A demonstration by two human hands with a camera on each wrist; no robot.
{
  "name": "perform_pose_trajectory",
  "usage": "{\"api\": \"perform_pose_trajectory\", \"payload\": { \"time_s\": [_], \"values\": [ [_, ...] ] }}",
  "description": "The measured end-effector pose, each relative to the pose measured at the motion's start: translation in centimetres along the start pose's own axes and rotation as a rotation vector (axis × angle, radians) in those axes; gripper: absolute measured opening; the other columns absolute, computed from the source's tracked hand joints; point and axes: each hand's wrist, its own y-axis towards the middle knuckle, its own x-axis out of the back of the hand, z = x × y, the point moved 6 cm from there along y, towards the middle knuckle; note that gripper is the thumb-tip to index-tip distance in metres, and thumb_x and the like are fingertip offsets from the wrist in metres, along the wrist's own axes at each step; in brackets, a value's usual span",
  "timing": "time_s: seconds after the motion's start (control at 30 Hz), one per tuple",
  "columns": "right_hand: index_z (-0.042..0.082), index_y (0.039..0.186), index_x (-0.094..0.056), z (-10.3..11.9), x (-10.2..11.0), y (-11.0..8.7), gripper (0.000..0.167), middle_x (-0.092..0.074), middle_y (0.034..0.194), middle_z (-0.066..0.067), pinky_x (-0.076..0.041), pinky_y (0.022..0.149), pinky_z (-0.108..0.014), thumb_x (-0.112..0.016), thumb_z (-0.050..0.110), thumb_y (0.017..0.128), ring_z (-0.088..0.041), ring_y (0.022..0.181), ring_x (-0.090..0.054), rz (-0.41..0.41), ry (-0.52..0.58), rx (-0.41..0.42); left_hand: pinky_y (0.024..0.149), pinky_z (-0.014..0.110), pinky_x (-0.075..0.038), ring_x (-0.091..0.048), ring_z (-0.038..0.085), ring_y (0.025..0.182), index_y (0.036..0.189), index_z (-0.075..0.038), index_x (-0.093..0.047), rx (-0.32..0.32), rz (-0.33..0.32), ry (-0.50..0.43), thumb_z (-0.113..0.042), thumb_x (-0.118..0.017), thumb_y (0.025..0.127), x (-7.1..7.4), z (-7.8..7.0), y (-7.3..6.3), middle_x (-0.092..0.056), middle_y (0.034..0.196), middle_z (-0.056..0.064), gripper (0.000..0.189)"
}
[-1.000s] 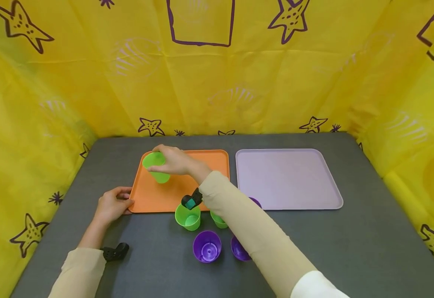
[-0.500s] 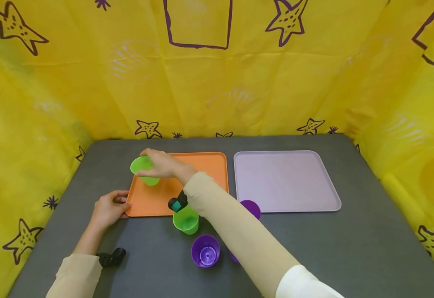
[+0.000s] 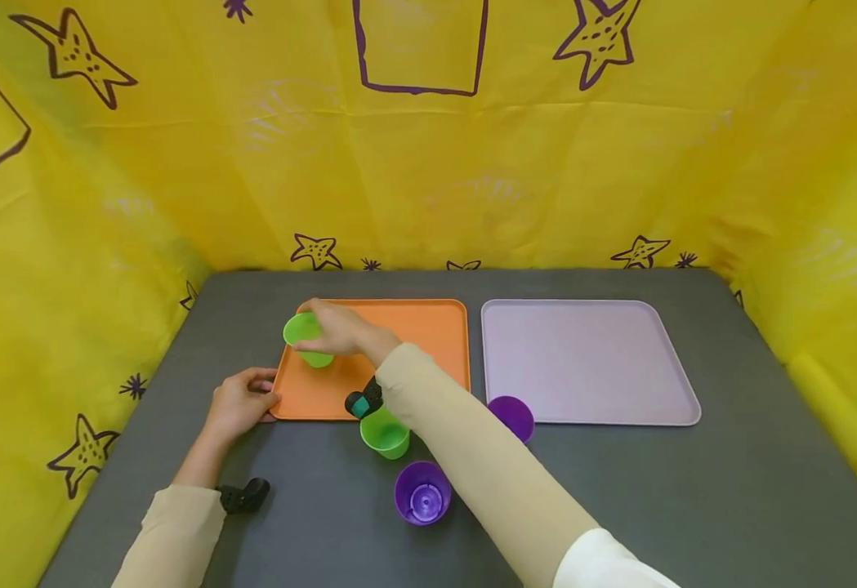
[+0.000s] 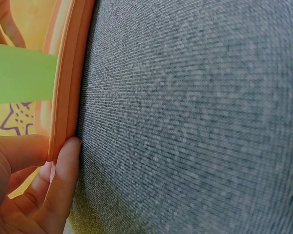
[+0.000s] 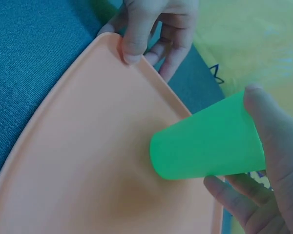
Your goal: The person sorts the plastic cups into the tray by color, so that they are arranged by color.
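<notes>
In the head view an orange tray (image 3: 428, 327) lies at the back left of the dark table. My left hand (image 3: 240, 402) pinches its near left corner, thumb over the rim and fingers outside and under, as the left wrist view also shows. Over the left part of that tray my right hand (image 3: 343, 331) grips a light green cup (image 3: 301, 329) around its upper side, thumb and fingers on opposite sides. The right wrist view shows the green cup (image 5: 205, 141) tilted, its base close over the tray's surface and a shadow beneath.
A second green cup (image 3: 386, 437) and a purple cup (image 3: 423, 492) stand in front of the orange tray. Another purple cup (image 3: 512, 416) is partly behind the right sleeve (image 3: 472, 441). At the back right lies a lilac tray (image 3: 590, 359). Yellow patterned cloth (image 3: 428, 180) surrounds the table.
The right hand has carried the green cup left and a little lower over the orange tray. The left hand keeps its place at the corner. The head view has shifted slightly.
</notes>
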Motion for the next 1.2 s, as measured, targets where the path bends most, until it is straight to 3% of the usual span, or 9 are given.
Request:
{"api": "perform_pose_trajectory", "payload": {
  "time_s": [0.17, 0.37, 0.47, 0.7, 1.2],
  "values": [
    [0.01, 0.139, -0.034, -0.5, 0.2, -0.4, 0.066, -0.045, 0.133, -0.002, -0.042, 0.09, -0.019, -0.058, 0.043, 0.087, -0.012, 0.111, -0.048, -0.008, 0.001, 0.0, 0.052, 0.029, -0.056, -0.065, 0.017, 0.07, 0.121, 0.007, -0.053, 0.008, -0.008, 0.017, -0.001, -0.062, 0.082, -0.5, -0.2, 0.4, -0.059, 0.099, 0.023, 0.042],
    [0.015, 0.147, -0.018, -0.3, 0.9, -0.7, 0.077, -0.032, 0.145, -0.006, -0.036, 0.104, -0.027, -0.056, 0.046, 0.087, -0.017, 0.129, -0.036, -0.002, -0.004, 0.013, 0.053, 0.029, -0.056, -0.065, 0.017, 0.07, 0.121, 0.007, -0.053, 0.0, -0.007, 0.01, -0.001, -0.062, 0.081, -0.5, -0.3, 0.5, -0.059, 0.101, 0.025, 0.041],
    [0.017, 0.148, -0.016, 0.2, 1.7, -0.8, 0.077, -0.032, 0.145, -0.005, -0.035, 0.105, -0.028, -0.054, 0.047, 0.088, -0.016, 0.13, -0.034, -0.014, -0.031, 0.042, 0.053, 0.029, -0.056, -0.065, 0.017, 0.07, 0.121, 0.007, -0.053, -0.002, -0.008, 0.008, -0.001, -0.062, 0.081, -0.4, -0.2, 0.4, -0.058, 0.101, 0.025, 0.041],
    [0.018, 0.146, -0.023, 1.5, 3.9, -1.9, 0.07, -0.035, 0.143, -0.001, -0.038, 0.101, -0.026, -0.052, 0.046, 0.089, -0.012, 0.128, -0.037, -0.015, -0.104, 0.111, 0.054, 0.029, -0.056, -0.065, 0.016, 0.07, 0.122, 0.008, -0.052, 0.008, -0.002, -0.006, 0.0, -0.062, 0.082, -0.2, 0.1, 0.1, -0.058, 0.101, 0.025, 0.042],
    [0.014, 0.141, -0.033, 3.2, 7.0, -6.4, 0.061, -0.039, 0.14, 0.0, -0.036, 0.1, -0.019, -0.056, 0.037, 0.09, -0.007, 0.126, -0.041, -0.014, -0.085, 0.283, 0.054, 0.029, -0.056, -0.065, 0.012, 0.07, 0.122, 0.01, -0.051, -0.015, 0.006, -0.027, 0.0, -0.061, 0.081, -0.3, -0.1, 0.2, -0.058, 0.101, 0.026, 0.043]
  ]
}}
